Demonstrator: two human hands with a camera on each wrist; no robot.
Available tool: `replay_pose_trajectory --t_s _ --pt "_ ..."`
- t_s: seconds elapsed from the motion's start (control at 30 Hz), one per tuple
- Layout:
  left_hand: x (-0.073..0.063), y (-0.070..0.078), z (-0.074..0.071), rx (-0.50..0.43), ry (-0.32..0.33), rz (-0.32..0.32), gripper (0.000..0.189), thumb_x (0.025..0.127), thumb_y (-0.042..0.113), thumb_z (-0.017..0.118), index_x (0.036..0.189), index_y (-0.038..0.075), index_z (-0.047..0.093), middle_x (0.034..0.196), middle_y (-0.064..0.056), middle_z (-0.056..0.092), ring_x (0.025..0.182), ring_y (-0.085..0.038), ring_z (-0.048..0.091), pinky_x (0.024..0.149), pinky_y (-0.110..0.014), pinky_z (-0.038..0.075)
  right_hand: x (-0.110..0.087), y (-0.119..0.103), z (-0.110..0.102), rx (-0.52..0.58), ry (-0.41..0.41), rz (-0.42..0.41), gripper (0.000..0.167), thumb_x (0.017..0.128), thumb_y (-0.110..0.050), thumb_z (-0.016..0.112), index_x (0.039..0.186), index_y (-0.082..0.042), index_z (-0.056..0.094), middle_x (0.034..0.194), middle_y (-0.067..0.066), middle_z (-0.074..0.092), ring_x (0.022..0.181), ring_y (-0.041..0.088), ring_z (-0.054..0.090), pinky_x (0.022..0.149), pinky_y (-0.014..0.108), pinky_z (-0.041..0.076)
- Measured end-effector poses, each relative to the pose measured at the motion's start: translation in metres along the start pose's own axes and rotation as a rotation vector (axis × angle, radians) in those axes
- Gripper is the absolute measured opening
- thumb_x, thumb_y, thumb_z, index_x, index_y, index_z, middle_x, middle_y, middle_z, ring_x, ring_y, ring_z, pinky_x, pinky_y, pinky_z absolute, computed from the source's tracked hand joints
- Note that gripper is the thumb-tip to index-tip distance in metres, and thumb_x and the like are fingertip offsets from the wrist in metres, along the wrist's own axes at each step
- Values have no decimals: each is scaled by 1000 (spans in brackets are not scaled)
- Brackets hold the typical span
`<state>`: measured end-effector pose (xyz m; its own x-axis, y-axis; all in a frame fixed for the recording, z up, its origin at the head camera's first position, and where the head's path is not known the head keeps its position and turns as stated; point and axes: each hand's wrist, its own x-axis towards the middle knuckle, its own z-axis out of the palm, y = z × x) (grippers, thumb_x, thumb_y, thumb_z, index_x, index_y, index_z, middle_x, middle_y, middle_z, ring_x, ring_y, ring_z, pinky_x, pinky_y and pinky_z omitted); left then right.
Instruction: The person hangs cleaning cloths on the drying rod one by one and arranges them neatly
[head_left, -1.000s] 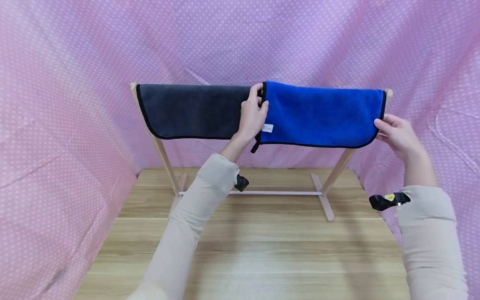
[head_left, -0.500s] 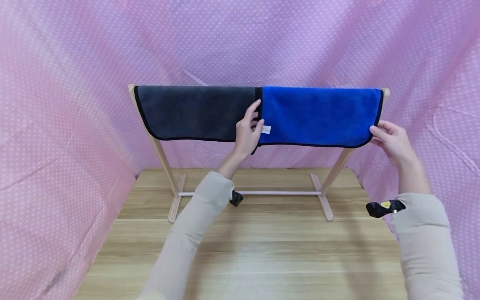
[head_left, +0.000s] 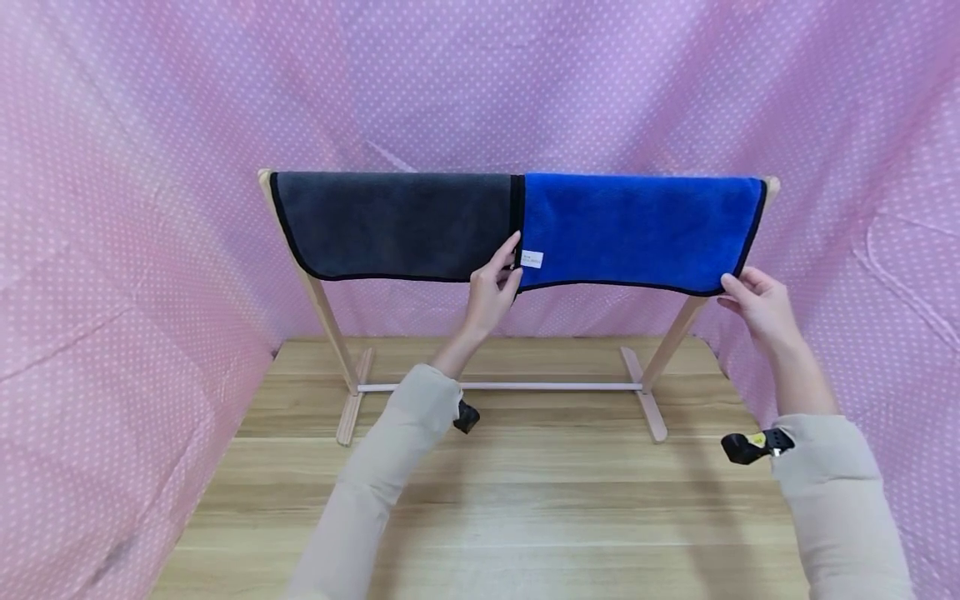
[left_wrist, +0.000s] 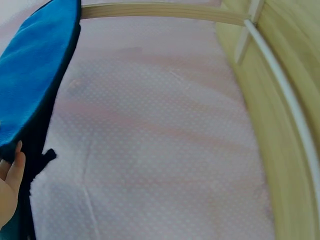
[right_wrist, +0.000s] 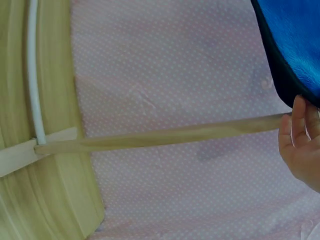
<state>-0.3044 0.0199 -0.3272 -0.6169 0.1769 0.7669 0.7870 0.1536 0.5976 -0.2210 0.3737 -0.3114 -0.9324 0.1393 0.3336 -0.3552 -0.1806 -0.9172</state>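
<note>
A blue towel (head_left: 637, 229) with black edging and a small white label (head_left: 532, 259) hangs folded over the top of a wooden rack. Beside it on the left hangs a dark grey towel (head_left: 390, 225), their edges meeting mid-rack. My left hand (head_left: 491, 287) pinches the blue towel's left edge low down, near the label; in the left wrist view a black loop (left_wrist: 47, 159) sticks out beside the fingers. At the lower right corner, my right hand (head_left: 761, 308) pinches the edging between thumb and fingers. The rack's top bar is hidden under both towels.
The rack has wooden side posts (head_left: 678, 337), flat feet (head_left: 645, 396) and a white lower rod (head_left: 555, 386). It stands on a wood-grain table (head_left: 540, 500). Pink dotted cloth (head_left: 465, 92) surrounds the table at the back and sides.
Both hands have slid down the blue towel's side edges, the right one to the bottom corner. The towel's top left has dropped level with the grey towel, and its bottom edge now bows upward.
</note>
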Motion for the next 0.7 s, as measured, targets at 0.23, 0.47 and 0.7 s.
replay_pose_trajectory --t_s 0.23,0.47,0.7 --pt "-25 -9 3 -50 18 -110 42 86 -7 53 128 -4 49 100 -25 63 82 -31 65 70 -31 53 -18 10 6 -4 -10 51 22 92 -3 49 83 -10 67 75 -1 70 69 5 65 65 14 51" --pt "-49 -18 1 -6 71 9 33 84 -12 53 117 -10 55 88 -22 65 69 -32 63 63 -33 51 -35 30 8 -86 -64 55 12 92 -15 54 98 -8 62 86 -3 70 77 5 63 69 14 50" --pt "-73 -22 -11 117 -23 41 30 86 -4 56 116 -4 59 92 -19 67 79 -25 64 71 -28 53 -54 37 28 -222 -108 41 21 94 -11 48 105 -23 62 87 -11 67 77 -1 60 69 11 49"
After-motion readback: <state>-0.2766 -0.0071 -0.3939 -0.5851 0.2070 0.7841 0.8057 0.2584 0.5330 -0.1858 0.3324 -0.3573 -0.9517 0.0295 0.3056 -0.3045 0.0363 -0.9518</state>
